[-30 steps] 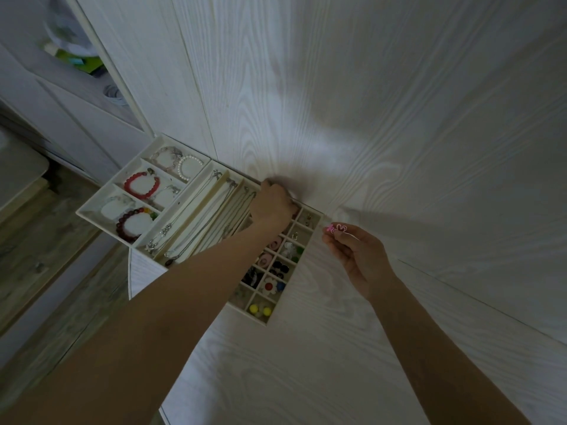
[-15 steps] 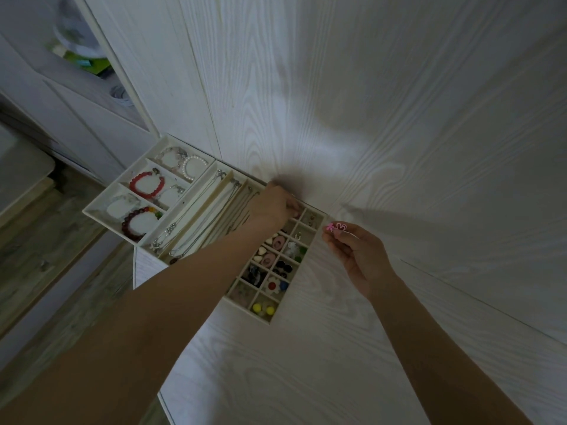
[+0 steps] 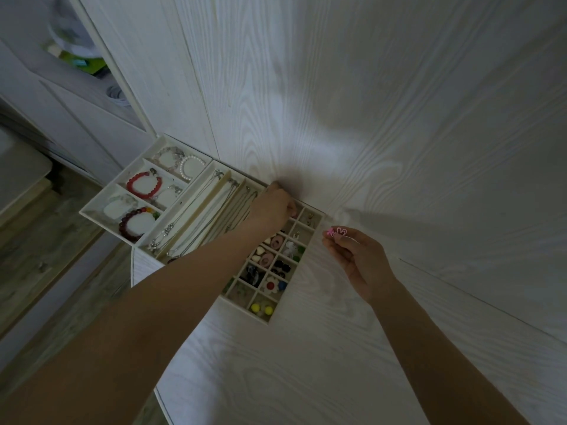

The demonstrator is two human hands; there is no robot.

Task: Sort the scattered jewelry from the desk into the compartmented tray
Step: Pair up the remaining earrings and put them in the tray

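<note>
A cream compartmented tray [image 3: 98, 207] lies at the desk's left end. Its left sections hold bead bracelets [image 3: 144, 184], the long middle ones hold chains [image 3: 196, 222], and the small right cells hold earrings and studs [image 3: 271, 285]. My left hand [image 3: 273, 210] reaches over the far small cells with curled fingers, and a small pink piece [image 3: 294, 213] shows at its fingertips. My right hand [image 3: 359, 262] hovers just right of the tray. It pinches a small pink heart-shaped earring [image 3: 337, 231] between thumb and fingertips.
The white wood-grain desk [image 3: 337, 348] runs under a white panelled wall [image 3: 368, 87]. A shelf unit [image 3: 76, 56] with a green item stands at upper left. Wooden floor [image 3: 46, 256] shows beyond the desk's left edge, where the tray overhangs.
The view has shifted slightly. My left hand has drawn back a little from the tray's far corner toward the small cells. My right hand keeps the pink earring in the same spot.
</note>
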